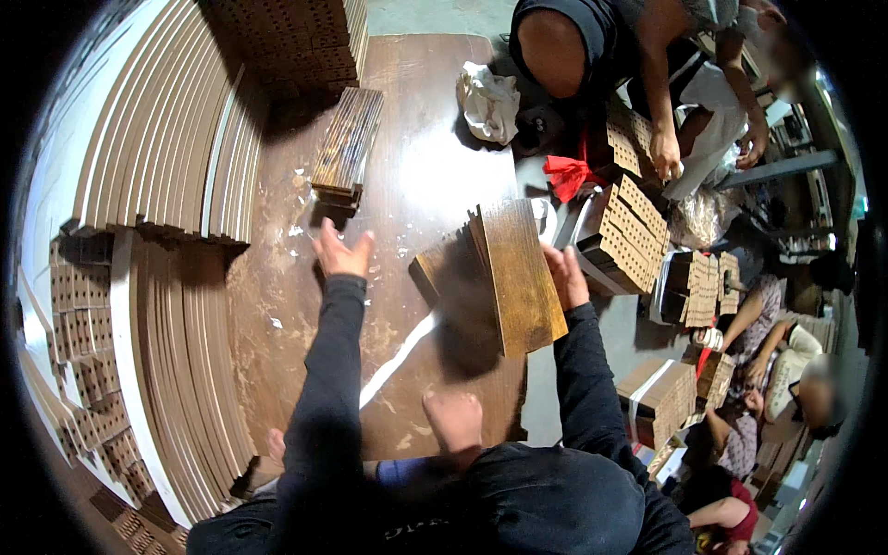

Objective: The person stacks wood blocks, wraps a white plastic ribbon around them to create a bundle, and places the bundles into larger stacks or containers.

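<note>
My left hand (342,250) is open, its fingers spread, just short of the near end of a small stack of brown-stained wooden slats (348,139). Nothing is in it. My right hand (566,275) grips the right edge of several brown wooden boards (523,277), which stand tilted at the table's right side. Part of the fingers is hidden by the boards. Left of them another brown board (427,277) slants, partly in shadow. A white strip (400,359) runs across the brown tabletop (388,203) towards the boards.
Tall piles of brown boards (166,120) and perforated pieces (88,314) line the left. A crumpled white bag (488,104) lies at the table's far right. Beyond are perforated bundles (629,231), a red cloth (569,176) and several people, one hand (664,153) among the bundles.
</note>
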`<state>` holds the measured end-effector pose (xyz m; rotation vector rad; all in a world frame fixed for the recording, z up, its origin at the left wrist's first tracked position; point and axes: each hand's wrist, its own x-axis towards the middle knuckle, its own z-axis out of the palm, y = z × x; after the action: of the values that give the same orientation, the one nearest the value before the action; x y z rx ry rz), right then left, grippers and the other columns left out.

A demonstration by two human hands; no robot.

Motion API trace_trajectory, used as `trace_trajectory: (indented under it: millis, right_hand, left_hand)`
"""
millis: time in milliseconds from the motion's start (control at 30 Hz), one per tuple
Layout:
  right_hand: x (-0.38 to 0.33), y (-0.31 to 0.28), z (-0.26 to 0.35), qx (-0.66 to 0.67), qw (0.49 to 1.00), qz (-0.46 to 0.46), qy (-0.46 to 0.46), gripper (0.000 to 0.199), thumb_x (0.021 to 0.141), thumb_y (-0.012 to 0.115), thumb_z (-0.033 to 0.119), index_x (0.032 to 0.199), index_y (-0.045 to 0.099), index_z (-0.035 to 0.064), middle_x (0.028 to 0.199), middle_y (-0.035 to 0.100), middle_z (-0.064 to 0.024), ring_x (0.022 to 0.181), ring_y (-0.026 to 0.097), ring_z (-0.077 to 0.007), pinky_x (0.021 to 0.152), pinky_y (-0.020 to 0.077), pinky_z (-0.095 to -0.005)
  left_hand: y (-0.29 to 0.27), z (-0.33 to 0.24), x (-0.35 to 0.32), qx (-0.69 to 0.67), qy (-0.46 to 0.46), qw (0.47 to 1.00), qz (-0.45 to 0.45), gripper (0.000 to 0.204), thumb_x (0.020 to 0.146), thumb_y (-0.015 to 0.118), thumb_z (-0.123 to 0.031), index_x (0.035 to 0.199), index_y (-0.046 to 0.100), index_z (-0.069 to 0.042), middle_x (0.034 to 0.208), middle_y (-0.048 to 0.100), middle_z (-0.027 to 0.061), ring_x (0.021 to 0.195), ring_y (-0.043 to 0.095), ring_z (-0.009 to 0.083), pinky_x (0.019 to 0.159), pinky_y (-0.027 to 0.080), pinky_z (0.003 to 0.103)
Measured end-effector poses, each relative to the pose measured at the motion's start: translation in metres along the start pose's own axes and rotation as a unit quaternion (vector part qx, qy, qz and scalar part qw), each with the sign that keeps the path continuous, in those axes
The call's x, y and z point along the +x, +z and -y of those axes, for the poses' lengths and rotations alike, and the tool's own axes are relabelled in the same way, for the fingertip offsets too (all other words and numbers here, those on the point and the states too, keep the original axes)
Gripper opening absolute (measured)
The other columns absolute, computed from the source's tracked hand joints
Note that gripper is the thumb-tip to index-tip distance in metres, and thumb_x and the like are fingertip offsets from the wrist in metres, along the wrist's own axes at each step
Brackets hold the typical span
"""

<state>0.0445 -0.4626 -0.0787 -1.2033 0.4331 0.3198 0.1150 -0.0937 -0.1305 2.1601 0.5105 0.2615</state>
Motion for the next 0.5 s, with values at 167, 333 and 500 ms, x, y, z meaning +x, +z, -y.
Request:
trace_trajectory:
  millis: [167,333,500]
  right_hand:
    - [-0.031,-0.027,-0.005,0.125,0.961,-0.238,-0.063,0.058,0.087,0.045,0.051,0.122,0.047,0.0048,0.117,0.053,-0.0106,0.106,0.05,-0.0216,0.084,0.0392,-0.0315]
    - [-0.107,0.021,0.076,0.222,0.947,-0.039,-0.23,0.049,0.084,0.051,0.049,0.106,0.053,0.0052,0.082,0.053,-0.0053,0.089,0.055,-0.0228,0.075,0.0439,-0.0322]
    - [-0.138,0.108,0.126,0.077,0.795,0.557,-0.227,0.07,0.077,0.061,0.047,0.123,0.041,-0.0027,0.109,0.054,-0.0147,0.101,0.055,-0.0251,0.092,0.0398,-0.0371]
  left_hand:
    - [0.01,-0.046,0.051,0.195,-0.098,0.976,0.013,0.101,0.058,0.077,-0.045,0.135,0.028,-0.002,0.134,0.034,0.0186,0.129,0.024,0.0318,0.106,0.021,0.045]
    - [0.014,-0.034,0.062,0.242,-0.068,0.968,0.024,0.088,0.06,0.073,-0.045,0.128,0.039,-0.001,0.13,0.04,0.0127,0.126,0.029,0.0283,0.105,0.02,0.043]
    - [-0.01,-0.008,0.021,0.187,0.019,0.982,-0.009,0.076,0.056,0.074,-0.043,0.111,0.052,0.004,0.122,0.043,0.0172,0.119,0.035,0.0308,0.1,0.025,0.046]
